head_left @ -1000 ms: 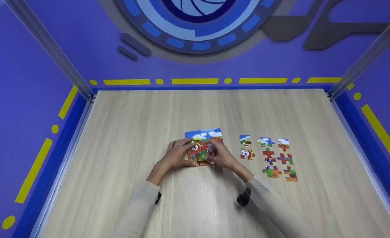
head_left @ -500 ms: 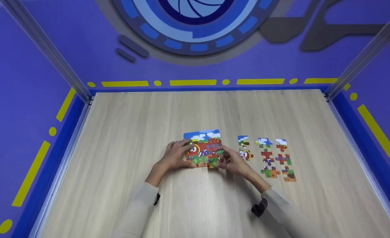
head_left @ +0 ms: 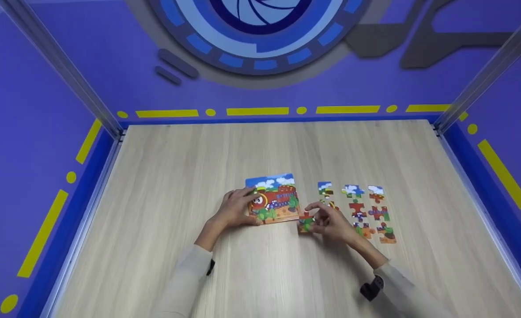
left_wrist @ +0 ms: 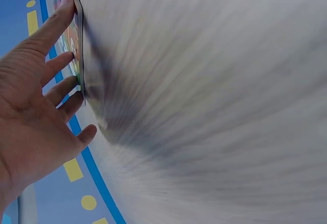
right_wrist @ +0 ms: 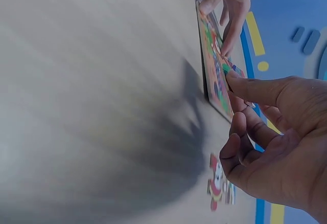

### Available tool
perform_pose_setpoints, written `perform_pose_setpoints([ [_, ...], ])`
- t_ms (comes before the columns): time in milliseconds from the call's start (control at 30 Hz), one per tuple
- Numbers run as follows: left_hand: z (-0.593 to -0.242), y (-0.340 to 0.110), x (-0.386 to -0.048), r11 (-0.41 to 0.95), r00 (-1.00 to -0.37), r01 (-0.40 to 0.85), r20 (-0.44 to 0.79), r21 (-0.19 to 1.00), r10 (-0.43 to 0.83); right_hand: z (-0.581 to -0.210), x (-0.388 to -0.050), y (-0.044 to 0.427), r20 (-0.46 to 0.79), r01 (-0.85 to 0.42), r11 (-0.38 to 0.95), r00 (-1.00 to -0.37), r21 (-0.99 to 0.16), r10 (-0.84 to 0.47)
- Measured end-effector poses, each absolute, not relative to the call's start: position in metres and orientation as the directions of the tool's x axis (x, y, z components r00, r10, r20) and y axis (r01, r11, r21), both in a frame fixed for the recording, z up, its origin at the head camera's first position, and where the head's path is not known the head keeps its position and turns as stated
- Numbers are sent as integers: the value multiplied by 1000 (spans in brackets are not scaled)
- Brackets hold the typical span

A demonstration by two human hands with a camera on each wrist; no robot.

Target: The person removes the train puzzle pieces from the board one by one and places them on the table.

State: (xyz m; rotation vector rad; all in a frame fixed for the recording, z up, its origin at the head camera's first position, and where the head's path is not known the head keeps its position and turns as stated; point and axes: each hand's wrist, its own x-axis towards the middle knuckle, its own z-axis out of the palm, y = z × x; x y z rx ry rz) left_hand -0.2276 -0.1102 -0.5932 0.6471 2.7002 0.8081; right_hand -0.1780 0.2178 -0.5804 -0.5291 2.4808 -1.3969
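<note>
In the head view, my left hand (head_left: 233,206) rests at the left side of a picture board (head_left: 283,201) showing a red train, clouds and cacti. Its thumb touches the near edge and its fingers reach over the picture. The left wrist view shows that hand's fingers fairly straight along the board edge (left_wrist: 79,55). Just right of the board's near corner, my right hand (head_left: 334,224) pinches a green and red jigsaw piece (head_left: 305,223) between thumb and finger. Part of a loose jigsaw piece with a cartoon eye (right_wrist: 216,181) shows below the right hand in the right wrist view.
To the right lie several loose jigsaw pieces in columns, among them a cloud piece (head_left: 352,190), a red piece (head_left: 356,211) and a cactus piece (head_left: 387,234). My right hand partly covers the nearest ones. Blue walls (head_left: 260,95) enclose the wooden table (head_left: 190,159).
My right hand has moved off the picture board, rightward and slightly toward me, carrying the jigsaw piece away from it. More of the picture now shows. My left hand stays at the board's left side.
</note>
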Motion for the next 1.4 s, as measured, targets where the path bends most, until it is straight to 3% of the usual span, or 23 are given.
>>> perform_pose_setpoints([
  [500, -594, -108, -225, 744, -867, 348, -107, 571, 487, -584, -159, 263, -51, -166, 473, -909, -866, -413],
  [1033, -584, -107, -226, 761, -851, 372, -132, 531, 508, -589, -147, 271, -72, -141, 497, -920, -856, -384],
  [1400, -584, -107, -226, 768, -853, 385, -120, 512, 508, -593, -146, 270, -56, -168, 583, -936, -795, -347],
])
